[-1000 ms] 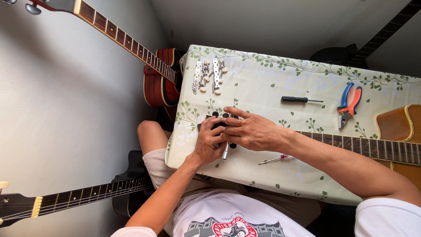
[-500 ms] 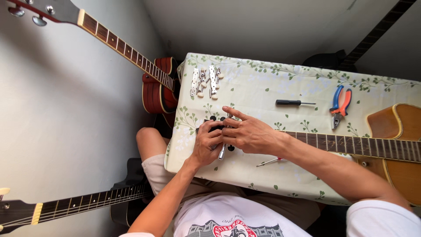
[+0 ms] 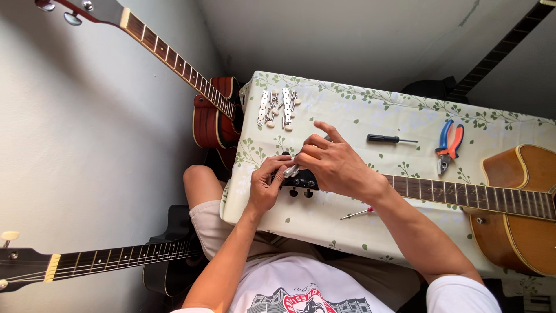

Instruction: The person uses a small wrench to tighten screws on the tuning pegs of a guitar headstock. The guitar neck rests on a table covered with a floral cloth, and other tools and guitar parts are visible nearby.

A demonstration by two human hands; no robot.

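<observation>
I see the acoustic guitar (image 3: 509,203) lying flat across the counter (image 3: 347,116), amber body at right edge of frame, dark fretted neck running left to centre. Its black headstock (image 3: 301,181) sits mid-frame, two round tuner knobs showing on the near edge. A small silvery metal part (image 3: 291,170) lies pinched at the headstock.

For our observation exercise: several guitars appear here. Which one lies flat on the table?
The amber-bodied acoustic guitar: it lies across the leaf-patterned tablecloth under both hands; the others stand off the table.
</observation>
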